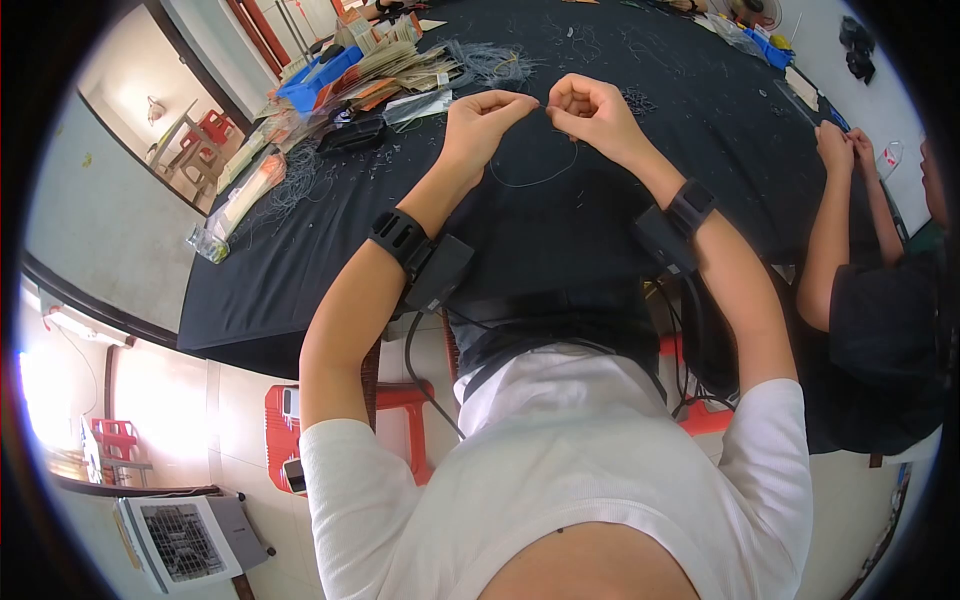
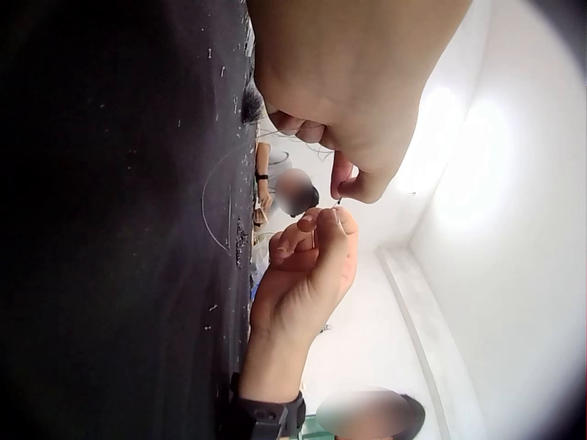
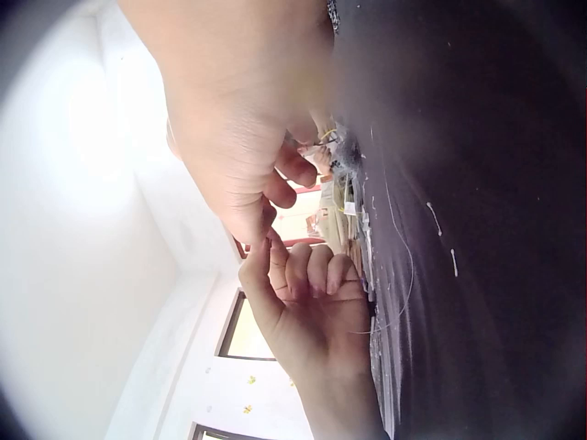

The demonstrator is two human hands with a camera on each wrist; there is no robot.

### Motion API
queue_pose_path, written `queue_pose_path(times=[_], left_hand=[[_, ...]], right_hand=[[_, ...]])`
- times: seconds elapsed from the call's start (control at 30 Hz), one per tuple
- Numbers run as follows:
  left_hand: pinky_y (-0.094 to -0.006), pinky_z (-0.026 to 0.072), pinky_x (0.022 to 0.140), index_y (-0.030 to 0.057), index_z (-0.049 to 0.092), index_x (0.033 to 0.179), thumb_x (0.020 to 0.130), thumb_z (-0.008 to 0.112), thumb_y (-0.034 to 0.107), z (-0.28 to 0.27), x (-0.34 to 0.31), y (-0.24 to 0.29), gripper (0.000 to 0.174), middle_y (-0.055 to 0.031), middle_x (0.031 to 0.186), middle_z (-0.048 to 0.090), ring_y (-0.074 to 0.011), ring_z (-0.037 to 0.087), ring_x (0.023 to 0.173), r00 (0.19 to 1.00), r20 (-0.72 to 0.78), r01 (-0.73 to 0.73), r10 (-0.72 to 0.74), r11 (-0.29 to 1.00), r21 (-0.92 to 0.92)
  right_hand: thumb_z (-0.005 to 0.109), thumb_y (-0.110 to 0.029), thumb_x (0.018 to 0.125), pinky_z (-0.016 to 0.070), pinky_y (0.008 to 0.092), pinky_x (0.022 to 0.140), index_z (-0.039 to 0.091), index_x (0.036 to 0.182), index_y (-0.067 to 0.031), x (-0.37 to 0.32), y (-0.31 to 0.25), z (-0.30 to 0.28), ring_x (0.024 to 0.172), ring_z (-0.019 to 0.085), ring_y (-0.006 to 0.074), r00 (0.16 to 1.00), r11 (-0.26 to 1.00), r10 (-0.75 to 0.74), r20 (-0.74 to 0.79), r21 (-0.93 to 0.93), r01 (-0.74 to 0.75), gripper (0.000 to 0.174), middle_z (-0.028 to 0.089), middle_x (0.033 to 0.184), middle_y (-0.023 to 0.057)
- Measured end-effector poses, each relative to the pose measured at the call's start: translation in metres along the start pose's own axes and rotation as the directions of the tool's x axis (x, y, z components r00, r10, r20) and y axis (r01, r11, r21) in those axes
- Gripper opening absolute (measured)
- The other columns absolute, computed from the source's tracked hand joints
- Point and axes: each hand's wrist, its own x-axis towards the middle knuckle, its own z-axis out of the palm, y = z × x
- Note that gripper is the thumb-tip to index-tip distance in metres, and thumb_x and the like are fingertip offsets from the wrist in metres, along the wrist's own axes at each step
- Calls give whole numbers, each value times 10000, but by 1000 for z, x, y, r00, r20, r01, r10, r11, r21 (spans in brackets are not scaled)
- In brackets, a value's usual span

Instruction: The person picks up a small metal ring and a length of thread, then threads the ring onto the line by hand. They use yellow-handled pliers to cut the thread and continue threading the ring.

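Above the black-covered table, my left hand [image 1: 480, 128] and right hand [image 1: 602, 120] meet almost fingertip to fingertip. Each pinches between thumb and forefinger at an end of a thin thread [image 1: 535, 185], which hangs in a loose curve below them. The left wrist view catches a tiny dark bit [image 2: 339, 201] at the left fingertips, close to the right thumb; what it is cannot be made out. In the right wrist view the left hand [image 3: 316, 316] has its other fingers curled in, and the thread [image 3: 401, 238] bows out over the cloth.
On the left of the table [image 1: 270, 290] lie a blue bin [image 1: 320, 80], piled paper cards [image 1: 375, 75] and tangled threads [image 1: 490, 65]. A small dark heap [image 1: 638, 100] sits beyond my right hand. Another person [image 1: 870, 310] works at the right.
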Motion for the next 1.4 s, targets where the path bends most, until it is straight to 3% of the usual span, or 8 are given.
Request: queue_pose_path(times=[0.13,0.4,0.5,0.73,0.93,1.13,1.33,1.4], left_hand=[[-174,422,641,11,679,857,771,655,124,0,1,-2,144,-31,777,648,-58,561,708,1000,-8,-25,24,999,-29],[-166,411,624,19,681,856,777,668,145,1,0,2,149,-17,769,645,-46,551,690,998,-50,-33,32,999,-18],[-168,413,622,19,681,857,780,664,143,0,1,0,147,-16,770,644,-44,549,688,998,-49,-35,34,999,-16],[-167,416,621,10,679,865,782,662,141,1,-1,2,157,-23,774,646,-49,555,697,998,-44,-48,47,999,-10],[-165,420,616,7,678,868,781,666,145,2,-2,1,164,-28,775,647,-50,558,693,998,-29,-64,64,998,1],[-165,415,609,6,678,865,778,666,137,3,-2,2,159,-26,768,646,-47,552,678,998,-38,-54,53,999,-7],[-173,372,572,1,677,851,767,672,126,-5,6,-4,151,6,723,599,-36,491,637,975,-192,-129,115,990,-61],[-177,355,570,-2,675,841,763,678,126,-9,8,2,150,18,723,577,-34,464,635,953,-252,-182,170,983,-25]], right_hand=[[572,-104,792,423,188,537,573,860,-25,4,-1,0,611,526,43,973,994,-57,-224,74,75,105,570,731,8],[502,-80,802,394,187,512,583,892,-33,4,10,-9,537,486,66,894,972,152,-422,226,-59,130,566,698,26],[555,-121,807,396,186,520,604,876,-37,3,4,-11,558,500,65,916,968,174,-362,231,-93,119,575,708,20],[645,-146,793,364,161,538,621,847,-52,2,4,0,630,491,17,992,990,-71,-104,-125,57,111,543,748,-38],[641,-117,781,361,159,542,613,801,-33,2,6,-4,656,499,11,991,990,-89,-97,-116,78,91,547,878,-34],[620,-109,791,360,160,540,611,800,-46,2,8,-3,645,497,13,990,985,-76,-118,-163,57,64,551,780,-40],[508,-231,869,381,177,502,603,785,-25,4,2,-7,531,491,47,989,992,101,-107,80,-93,242,552,652,0],[455,-259,891,415,188,481,601,777,5,3,-6,-10,480,519,78,939,867,292,182,365,-340,322,587,664,44]])
